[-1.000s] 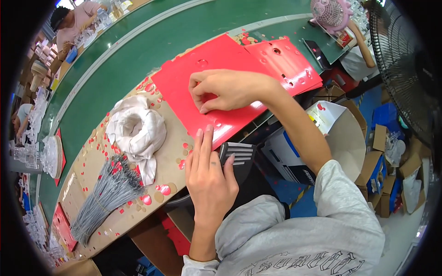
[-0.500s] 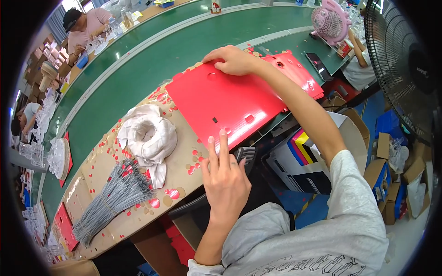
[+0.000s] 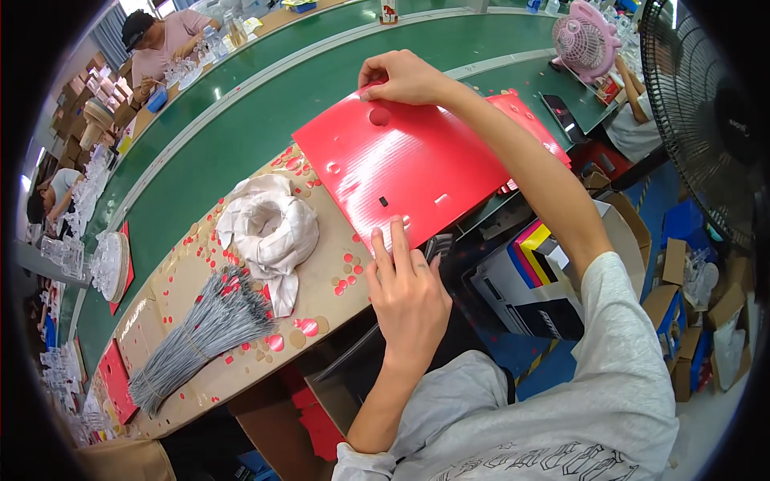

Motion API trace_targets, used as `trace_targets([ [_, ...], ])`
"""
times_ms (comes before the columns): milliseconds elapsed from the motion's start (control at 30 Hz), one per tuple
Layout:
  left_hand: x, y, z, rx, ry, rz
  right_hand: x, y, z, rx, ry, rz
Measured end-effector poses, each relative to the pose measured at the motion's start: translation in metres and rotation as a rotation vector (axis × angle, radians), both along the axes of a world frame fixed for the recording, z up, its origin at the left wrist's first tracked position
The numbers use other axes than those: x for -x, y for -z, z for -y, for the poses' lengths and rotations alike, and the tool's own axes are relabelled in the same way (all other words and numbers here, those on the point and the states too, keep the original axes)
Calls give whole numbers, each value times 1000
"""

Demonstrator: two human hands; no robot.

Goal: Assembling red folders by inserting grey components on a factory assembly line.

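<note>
A glossy red plastic sheet (image 3: pixel 425 172) with several small cut-outs lies at the table's near edge, its far side tilted up. My right hand (image 3: pixel 405 78) pinches the sheet's far edge, thumb and fingers closed around it beside a round hole. At the near corner, my left hand (image 3: pixel 409 297) lies with fingers stretched out, the fingertips touching the sheet. More red sheets (image 3: pixel 533 128) are stacked to the right, partly hidden by my right forearm. Left of the sheet sit a bunched white cloth (image 3: pixel 269 224) and a bundle of grey wire ties (image 3: pixel 200 337).
Small red and tan punched discs (image 3: pixel 349 268) litter the brown cardboard (image 3: pixel 172 293). Behind it curves a green work surface (image 3: pixel 241 120). A phone (image 3: pixel 564 118), a pink fan (image 3: pixel 583 42) and a big black fan (image 3: pixel 706 112) stand rightward. Co-workers sit beyond; boxes (image 3: pixel 529 280) fill the floor.
My right hand has gone from lying over the far edge to pinching and raising it. The sheet's far side has lifted. My left hand stays at the near corner.
</note>
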State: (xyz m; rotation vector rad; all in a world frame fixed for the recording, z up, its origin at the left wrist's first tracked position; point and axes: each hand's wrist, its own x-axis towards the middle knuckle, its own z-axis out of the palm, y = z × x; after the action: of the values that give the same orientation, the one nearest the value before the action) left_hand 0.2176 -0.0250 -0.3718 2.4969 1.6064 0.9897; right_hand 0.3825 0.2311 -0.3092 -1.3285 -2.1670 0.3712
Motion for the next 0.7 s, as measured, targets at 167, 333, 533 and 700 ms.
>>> trace_targets([
  [167, 6, 11, 1, -61, 149, 126, 4, -7, 5, -29, 3, -14],
  [333, 4, 10, 0, -31, 80, 102, 9, -14, 13, -68, -25, -7],
  [533, -2, 2, 4, -26, 38, 40, 8, -21, 21, -158, -68, 41],
  [700, 19, -6, 15, -91, 254, 251, 21, -33, 35, -723, 184, 158],
])
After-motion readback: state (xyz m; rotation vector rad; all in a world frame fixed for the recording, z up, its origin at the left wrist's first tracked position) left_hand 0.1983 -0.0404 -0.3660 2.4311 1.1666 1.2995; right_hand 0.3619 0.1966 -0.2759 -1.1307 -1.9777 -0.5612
